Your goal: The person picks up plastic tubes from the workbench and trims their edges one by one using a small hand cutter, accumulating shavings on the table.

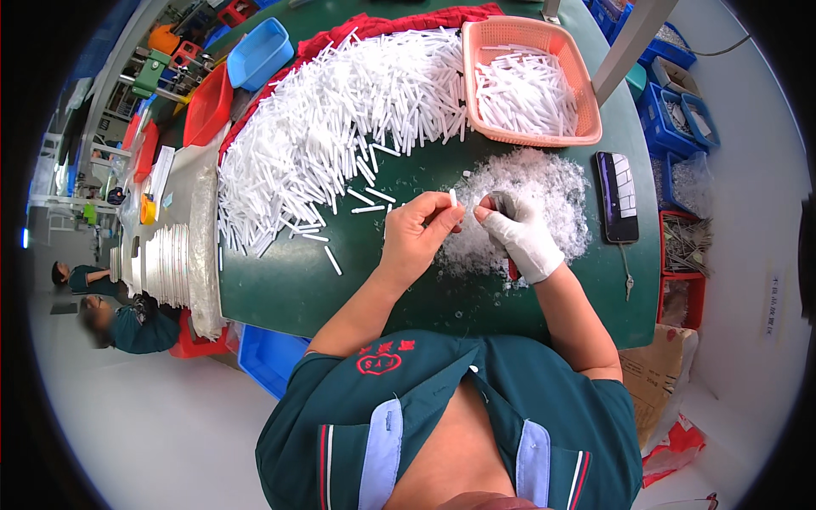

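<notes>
Pinched between the thumb and fingers of my left hand (416, 235) is a small white plastic stick (453, 198), its end pointing up. My right hand (525, 238), wrapped in white cloth or tape, is closed close beside it. A red-handled tool (512, 269) shows under the right palm; the rest of it is hidden. Beneath and behind both hands lies a heap of clear plastic scraps (557, 183). A large pile of white plastic sticks (340, 127) spreads over the green table (289, 289) to the far left, with a few loose sticks near my left hand.
An orange basket (588, 127) with more white sticks stands at the back, beside a metal post (629, 51). A phone (618, 197) lies on the right. Red cloth (365, 24) runs behind the pile. Blue bins (663, 119) line the right wall. Two people sit far left.
</notes>
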A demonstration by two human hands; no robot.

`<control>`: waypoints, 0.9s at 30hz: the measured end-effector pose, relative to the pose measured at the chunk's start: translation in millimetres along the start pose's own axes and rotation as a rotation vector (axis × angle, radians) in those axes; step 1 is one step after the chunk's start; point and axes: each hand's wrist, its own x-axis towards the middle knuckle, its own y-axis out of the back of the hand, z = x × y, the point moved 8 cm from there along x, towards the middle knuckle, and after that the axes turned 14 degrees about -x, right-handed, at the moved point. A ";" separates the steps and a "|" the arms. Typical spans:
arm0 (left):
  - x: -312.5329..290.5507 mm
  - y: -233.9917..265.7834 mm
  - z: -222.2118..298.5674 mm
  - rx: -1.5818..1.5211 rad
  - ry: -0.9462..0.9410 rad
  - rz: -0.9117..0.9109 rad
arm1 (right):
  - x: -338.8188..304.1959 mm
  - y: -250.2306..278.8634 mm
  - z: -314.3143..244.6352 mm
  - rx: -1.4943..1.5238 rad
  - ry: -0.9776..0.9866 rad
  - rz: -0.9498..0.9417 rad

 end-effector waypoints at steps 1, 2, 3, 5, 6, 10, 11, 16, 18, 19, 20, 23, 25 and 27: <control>0.1 -0.7 1.4 0.046 -0.001 -0.005 | 0.7 0.9 -4.7 -0.136 0.091 0.020; 0.0 -0.4 0.2 0.044 0.001 -0.006 | 0.5 0.5 -2.4 -0.137 0.088 0.021; -0.4 -0.6 2.7 0.139 -0.057 -0.012 | -0.7 1.6 -7.0 -0.201 0.165 0.057; 0.9 -2.4 7.0 0.231 -0.112 -0.022 | -3.2 3.5 -17.0 -0.265 0.237 0.096; 0.7 -6.6 14.9 0.317 -0.188 -0.047 | -5.2 4.4 -22.8 -0.357 0.228 0.093; -2.5 -20.7 30.6 0.477 -0.350 -0.105 | -9.4 5.6 -34.6 -0.603 0.259 0.127; -1.7 -20.9 29.7 0.473 -0.346 -0.110 | -9.9 5.6 -33.5 -0.602 0.252 0.130; -4.9 -28.0 38.5 0.614 -0.550 -0.142 | -14.7 4.5 -41.0 -0.717 0.378 0.193; -5.1 -29.6 40.0 0.627 -0.556 -0.146 | -15.4 4.2 -41.9 -0.719 0.371 0.189; -5.6 -31.1 41.4 0.640 -0.562 -0.150 | -15.8 4.2 -41.8 -0.722 0.364 0.185; -6.4 -31.6 42.8 0.639 -0.562 -0.152 | -16.1 4.6 -41.6 -0.721 0.362 0.187; -6.4 -30.9 41.2 0.661 -0.499 -0.164 | -16.6 3.7 -41.9 -0.767 0.368 0.182; -6.9 -31.2 41.2 0.661 -0.499 -0.173 | -16.8 2.7 -42.2 -0.786 0.361 0.171; -7.4 -32.1 43.0 0.658 -0.500 -0.172 | -17.1 2.5 -42.4 -0.791 0.351 0.160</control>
